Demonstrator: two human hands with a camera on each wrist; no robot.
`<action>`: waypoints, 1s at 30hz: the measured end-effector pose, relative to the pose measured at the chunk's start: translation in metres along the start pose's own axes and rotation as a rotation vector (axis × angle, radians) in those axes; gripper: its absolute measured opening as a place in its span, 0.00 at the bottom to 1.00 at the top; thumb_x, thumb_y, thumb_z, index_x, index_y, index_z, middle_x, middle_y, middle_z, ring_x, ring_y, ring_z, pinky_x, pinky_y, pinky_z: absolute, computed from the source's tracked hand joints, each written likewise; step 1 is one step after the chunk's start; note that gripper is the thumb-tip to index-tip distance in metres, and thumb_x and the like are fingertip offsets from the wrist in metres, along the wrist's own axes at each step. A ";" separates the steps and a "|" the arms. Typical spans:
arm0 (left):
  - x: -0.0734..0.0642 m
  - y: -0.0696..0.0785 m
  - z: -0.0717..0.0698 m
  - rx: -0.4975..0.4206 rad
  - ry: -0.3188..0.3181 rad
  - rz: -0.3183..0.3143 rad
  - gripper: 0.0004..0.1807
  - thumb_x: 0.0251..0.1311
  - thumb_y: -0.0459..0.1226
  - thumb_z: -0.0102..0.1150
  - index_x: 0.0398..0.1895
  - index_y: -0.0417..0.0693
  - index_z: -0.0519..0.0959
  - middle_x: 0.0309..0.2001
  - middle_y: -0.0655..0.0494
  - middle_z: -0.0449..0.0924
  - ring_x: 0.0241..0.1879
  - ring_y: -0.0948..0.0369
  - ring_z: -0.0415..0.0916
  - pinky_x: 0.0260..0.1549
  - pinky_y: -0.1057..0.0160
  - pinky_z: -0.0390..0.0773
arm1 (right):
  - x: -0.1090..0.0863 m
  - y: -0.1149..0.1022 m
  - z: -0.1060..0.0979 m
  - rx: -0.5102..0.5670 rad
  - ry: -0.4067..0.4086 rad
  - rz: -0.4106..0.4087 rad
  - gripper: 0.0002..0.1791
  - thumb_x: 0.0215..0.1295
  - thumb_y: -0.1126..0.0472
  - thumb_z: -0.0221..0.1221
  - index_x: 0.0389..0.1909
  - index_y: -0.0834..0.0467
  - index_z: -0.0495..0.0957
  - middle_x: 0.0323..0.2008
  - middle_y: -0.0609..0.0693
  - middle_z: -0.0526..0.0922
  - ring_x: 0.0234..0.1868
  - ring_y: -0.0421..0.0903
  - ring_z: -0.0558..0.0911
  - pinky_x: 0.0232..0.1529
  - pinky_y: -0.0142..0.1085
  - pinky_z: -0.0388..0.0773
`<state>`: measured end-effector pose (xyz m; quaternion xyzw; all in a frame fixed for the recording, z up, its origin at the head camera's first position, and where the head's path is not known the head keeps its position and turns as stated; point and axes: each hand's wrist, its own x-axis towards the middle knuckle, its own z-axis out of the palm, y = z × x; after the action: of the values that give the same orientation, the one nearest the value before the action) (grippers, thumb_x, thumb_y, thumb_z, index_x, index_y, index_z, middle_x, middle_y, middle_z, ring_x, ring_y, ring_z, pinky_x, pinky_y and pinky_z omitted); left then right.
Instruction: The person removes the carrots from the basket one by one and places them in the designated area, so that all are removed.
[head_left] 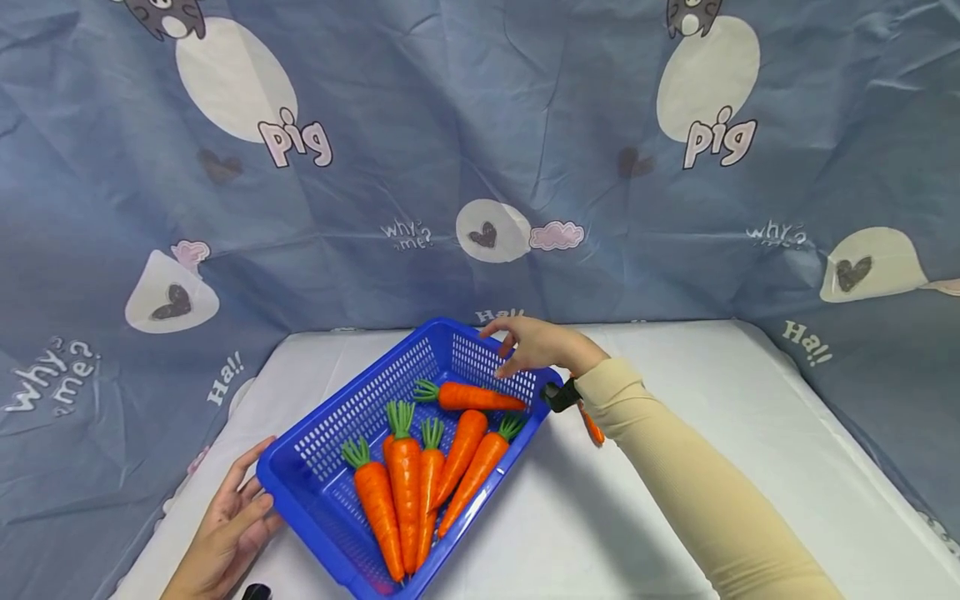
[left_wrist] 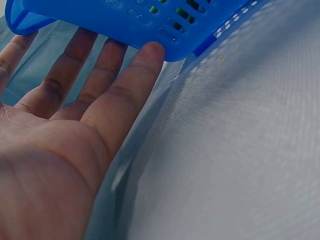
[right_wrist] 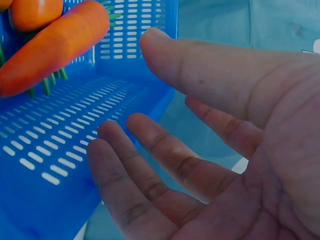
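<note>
A blue plastic basket (head_left: 337,558) with slotted walls stands at an angle on the white table. Several shiny orange carrots (head_left: 377,508) with green tops lie in it, one carrot (head_left: 480,397) crosswise near its far right end. My left hand (head_left: 228,525) is at the near left corner, fingers fairly straight; its thumb tip meets the basket's wall (left_wrist: 135,30) in the left wrist view. My right hand (head_left: 540,343) is over the far right end, fingers spread and holding nothing. In the right wrist view its fingertips (right_wrist: 105,150) overlap the basket's wall.
Outside the basket, a slim orange piece (head_left: 592,425) shows beside the right wrist, partly hidden by the forearm. White cloth covers the table (head_left: 585,533). A blue-grey printed curtain (head_left: 480,167) rises behind it and along both sides.
</note>
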<state>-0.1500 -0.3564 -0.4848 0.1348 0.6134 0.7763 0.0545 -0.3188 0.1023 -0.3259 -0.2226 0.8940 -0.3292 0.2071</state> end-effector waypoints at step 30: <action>0.000 0.002 0.001 -0.010 0.021 -0.013 0.36 0.83 0.26 0.40 0.85 0.66 0.53 0.71 0.66 0.78 0.66 0.64 0.82 0.58 0.58 0.88 | 0.038 -0.022 0.037 -0.057 -0.158 0.029 0.36 0.70 0.70 0.64 0.78 0.52 0.71 0.72 0.67 0.76 0.71 0.59 0.78 0.74 0.49 0.77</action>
<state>-0.1499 -0.3557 -0.4821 0.1222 0.6108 0.7804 0.0539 -0.3246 0.0487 -0.3452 -0.2407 0.8870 -0.2819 0.2752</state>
